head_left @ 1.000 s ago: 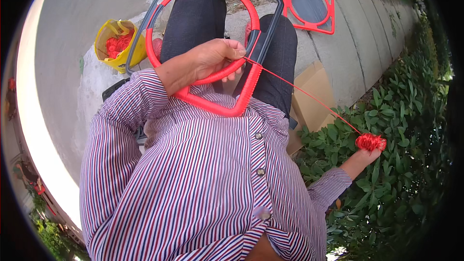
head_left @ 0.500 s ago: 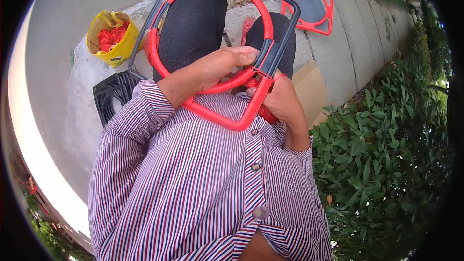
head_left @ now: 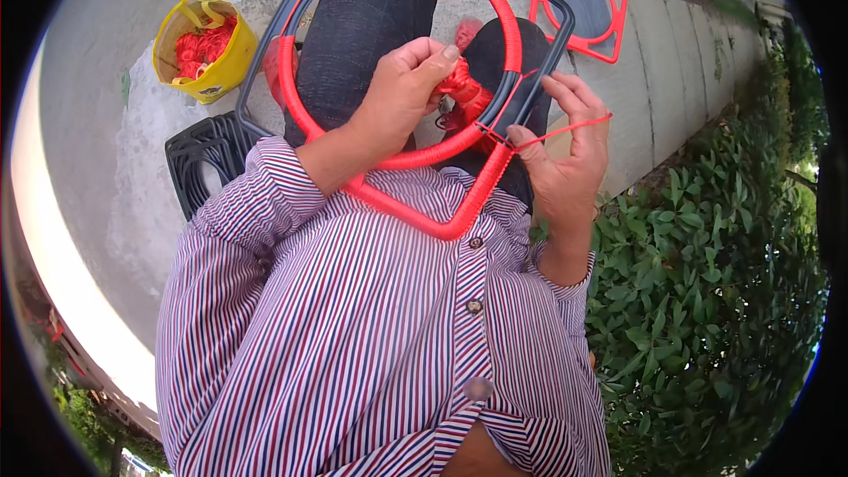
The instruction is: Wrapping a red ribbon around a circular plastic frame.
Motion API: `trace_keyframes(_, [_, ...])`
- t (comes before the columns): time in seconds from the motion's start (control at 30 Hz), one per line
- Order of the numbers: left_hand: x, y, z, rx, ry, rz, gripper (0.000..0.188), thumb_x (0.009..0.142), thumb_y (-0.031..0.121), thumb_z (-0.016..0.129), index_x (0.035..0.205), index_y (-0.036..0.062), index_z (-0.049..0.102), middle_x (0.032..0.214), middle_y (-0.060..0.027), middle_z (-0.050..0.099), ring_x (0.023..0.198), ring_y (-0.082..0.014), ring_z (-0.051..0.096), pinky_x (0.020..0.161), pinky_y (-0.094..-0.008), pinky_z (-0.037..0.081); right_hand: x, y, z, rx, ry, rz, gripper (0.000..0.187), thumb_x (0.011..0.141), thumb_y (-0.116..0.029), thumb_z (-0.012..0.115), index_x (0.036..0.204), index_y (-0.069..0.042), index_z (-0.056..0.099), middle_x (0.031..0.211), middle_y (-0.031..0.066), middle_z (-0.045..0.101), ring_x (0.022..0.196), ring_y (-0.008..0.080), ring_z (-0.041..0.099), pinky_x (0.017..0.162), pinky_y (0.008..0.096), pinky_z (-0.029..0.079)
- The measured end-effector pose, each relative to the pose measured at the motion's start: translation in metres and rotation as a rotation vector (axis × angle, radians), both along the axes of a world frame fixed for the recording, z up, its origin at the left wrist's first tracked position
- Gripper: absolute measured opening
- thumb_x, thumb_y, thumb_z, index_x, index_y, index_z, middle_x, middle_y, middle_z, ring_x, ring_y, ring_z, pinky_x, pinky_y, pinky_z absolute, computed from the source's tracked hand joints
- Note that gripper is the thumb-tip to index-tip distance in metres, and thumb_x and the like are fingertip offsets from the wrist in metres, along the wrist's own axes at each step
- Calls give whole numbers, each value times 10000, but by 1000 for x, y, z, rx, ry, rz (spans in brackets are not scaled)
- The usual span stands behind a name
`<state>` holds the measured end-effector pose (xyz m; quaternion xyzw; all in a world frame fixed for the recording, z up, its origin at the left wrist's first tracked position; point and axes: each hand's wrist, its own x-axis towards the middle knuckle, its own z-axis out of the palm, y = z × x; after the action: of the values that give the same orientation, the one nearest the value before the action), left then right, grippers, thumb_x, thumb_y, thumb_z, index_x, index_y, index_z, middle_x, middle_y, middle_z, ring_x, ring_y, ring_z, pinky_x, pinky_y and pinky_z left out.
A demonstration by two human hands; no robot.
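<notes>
A dark plastic frame point(head_left: 555, 46) with a round inner ring lies across my lap. Red cord wraps much of the ring point(head_left: 500, 13) and the frame's near edge point(head_left: 402, 218); other stretches are bare black. My left hand point(head_left: 399, 88) is closed on a bundle of red cord point(head_left: 471, 99) inside the ring, and a strand goes from there over the frame's right side. At that side my right hand point(head_left: 570, 137) has its fingers extended and thumb apart, the thumb by the wrapped corner. A loose red strand point(head_left: 574, 126) crosses in front of its palm.
To the left, a yellow bucket point(head_left: 238, 51) holds red cord. Black frames point(head_left: 190, 155) lie stacked below it. A red-wrapped frame point(head_left: 609, 55) rests on the paving beyond my knees. Leafy bushes point(head_left: 680, 256) border the right side.
My left hand has left the ring's rim and now grips the cord bundle inside the ring. My right hand has moved up and right, opening beside the frame; the bundle shifted into the ring opening.
</notes>
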<state>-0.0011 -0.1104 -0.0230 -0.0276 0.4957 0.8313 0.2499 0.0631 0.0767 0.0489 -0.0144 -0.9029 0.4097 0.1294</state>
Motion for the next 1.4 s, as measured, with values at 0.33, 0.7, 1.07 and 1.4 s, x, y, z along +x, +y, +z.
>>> trace_keyframes(0.33, [3,0,2,12,183,-67,235,986,253,470,955,41,567,672,22,506,524,-40,377,487,-199,290,-17,33,-5,-646,5,180,228,891,-167,597,998,32,624,1015,114,639,947,179,594,902,348,449])
trace_keyframes(0.7, [0,18,12,-34,-167,-323,414,970,322,421,1252,23,468,786,-19,557,572,-85,474,484,-190,373,87,170,-62,-1276,-139,-183,152,830,-161,573,830,-8,571,827,85,582,778,207,586,743,366,520])
trace_keyframes(1.07, [1,15,5,82,-250,-553,337,804,74,415,1088,-49,547,821,-163,647,543,-188,602,493,-240,508,43,43,-53,-935,-674,140,332,835,-153,704,1094,21,589,712,25,630,585,71,564,565,216,459])
trace_keyframes(1.4, [4,11,8,-45,-317,-498,168,821,44,425,888,-34,557,686,-200,646,465,-211,597,453,-266,510,72,46,-56,-566,-401,43,260,802,-224,725,865,11,634,655,20,584,557,92,504,538,266,409])
